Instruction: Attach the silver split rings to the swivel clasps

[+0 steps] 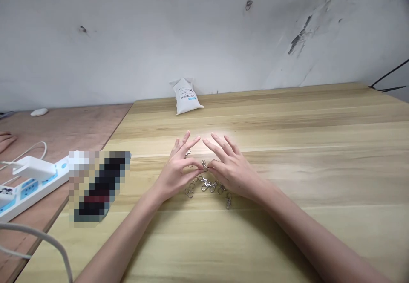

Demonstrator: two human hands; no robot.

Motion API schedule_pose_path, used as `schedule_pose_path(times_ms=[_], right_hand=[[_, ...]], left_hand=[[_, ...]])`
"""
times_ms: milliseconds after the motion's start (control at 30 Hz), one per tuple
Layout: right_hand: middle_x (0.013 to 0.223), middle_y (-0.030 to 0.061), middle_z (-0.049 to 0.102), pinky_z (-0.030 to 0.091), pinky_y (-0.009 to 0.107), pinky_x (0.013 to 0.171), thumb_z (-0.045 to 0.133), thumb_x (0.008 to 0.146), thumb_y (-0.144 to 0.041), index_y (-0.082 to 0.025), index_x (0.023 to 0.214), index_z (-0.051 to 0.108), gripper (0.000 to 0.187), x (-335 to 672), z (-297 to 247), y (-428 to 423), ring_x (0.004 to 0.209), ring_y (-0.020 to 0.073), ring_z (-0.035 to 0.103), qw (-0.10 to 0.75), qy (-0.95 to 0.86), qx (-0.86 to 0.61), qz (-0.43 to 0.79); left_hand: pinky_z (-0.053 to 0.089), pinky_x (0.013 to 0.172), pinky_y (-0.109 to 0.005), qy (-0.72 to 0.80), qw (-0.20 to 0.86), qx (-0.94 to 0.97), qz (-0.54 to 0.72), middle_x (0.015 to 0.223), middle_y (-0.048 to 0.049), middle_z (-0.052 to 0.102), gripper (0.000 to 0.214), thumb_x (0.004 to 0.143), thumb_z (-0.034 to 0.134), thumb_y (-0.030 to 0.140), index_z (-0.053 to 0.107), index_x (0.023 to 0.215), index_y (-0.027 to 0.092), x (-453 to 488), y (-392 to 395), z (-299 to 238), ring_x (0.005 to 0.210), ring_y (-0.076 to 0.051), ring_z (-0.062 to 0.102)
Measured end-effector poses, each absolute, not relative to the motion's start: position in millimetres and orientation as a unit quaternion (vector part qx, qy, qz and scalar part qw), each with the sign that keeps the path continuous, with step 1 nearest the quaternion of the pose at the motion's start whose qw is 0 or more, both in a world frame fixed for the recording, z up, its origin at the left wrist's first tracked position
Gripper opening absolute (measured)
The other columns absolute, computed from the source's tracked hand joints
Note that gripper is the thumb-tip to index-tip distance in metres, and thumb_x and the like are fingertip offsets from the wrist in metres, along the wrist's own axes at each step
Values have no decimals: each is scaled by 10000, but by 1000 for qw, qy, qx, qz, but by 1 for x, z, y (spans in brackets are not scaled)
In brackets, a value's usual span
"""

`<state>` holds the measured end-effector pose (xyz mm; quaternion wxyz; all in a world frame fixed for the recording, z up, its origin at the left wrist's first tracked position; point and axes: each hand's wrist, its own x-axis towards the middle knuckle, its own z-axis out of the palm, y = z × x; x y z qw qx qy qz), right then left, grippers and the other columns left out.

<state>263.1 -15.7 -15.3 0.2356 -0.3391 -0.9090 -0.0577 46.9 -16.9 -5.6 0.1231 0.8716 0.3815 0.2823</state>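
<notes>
Several small silver metal clasps (204,185) lie in a loose pile on the light wooden table (287,155). My left hand (179,170) and my right hand (228,168) meet just above the pile. On each hand the thumb and forefinger pinch together on one small clasp (203,165) held between the two hands, while the other fingers stretch out forward. One more clasp (228,201) lies apart at the near right of the pile.
A small white packet (186,96) leans by the wall at the table's far edge. To the left stands a lower reddish table (79,125) with a white power strip (32,185), a plugged-in charger, cables, and a blurred dark object. Another person's fingers (5,140) show at the far left.
</notes>
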Motion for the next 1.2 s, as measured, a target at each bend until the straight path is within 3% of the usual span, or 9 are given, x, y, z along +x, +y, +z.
schedule_pose_path(times_ms=[267,433,633,833,1200], right_hand=[[1507,129,420,281,588,1138,529,932,-183,-183,843,673,170,265,-20,-16,1456,305,260,255,-898,-357,-20],[1448,119,495,276,590,1132,502,958,-231,-221,955,710,208,264,-21,-17,1429,291,323,278,-889,-363,-4],[1385,106,560,297,540,1130,615,891,-433,-243,977,727,237,247,-23,-28,1374,304,403,320,-867,-382,24],[1308,92,622,390,489,1054,546,923,-233,-224,894,719,176,233,-30,-37,1297,281,482,369,-823,-430,36],[1364,112,572,342,520,1073,544,939,-256,-227,910,722,183,235,-26,-37,1290,273,478,375,-815,-442,-19]], left_hand=[[79,1182,-662,380,136,876,265,1552,-56,365,122,889,633,221,713,798,212,49,-20,-3,1504,-285,137],[48,1184,-663,404,160,853,288,1561,-30,348,82,875,656,235,696,804,223,51,-22,-1,1501,-272,160],[100,1199,-626,428,177,829,313,1547,-16,373,81,858,677,247,678,781,222,53,-24,2,1492,-275,190],[153,1197,-617,426,191,816,340,1525,-17,406,72,848,690,239,681,778,224,54,-26,7,1478,-286,221],[172,1197,-608,424,183,810,362,1517,-13,416,70,848,680,200,681,786,231,54,-29,11,1475,-261,238]])
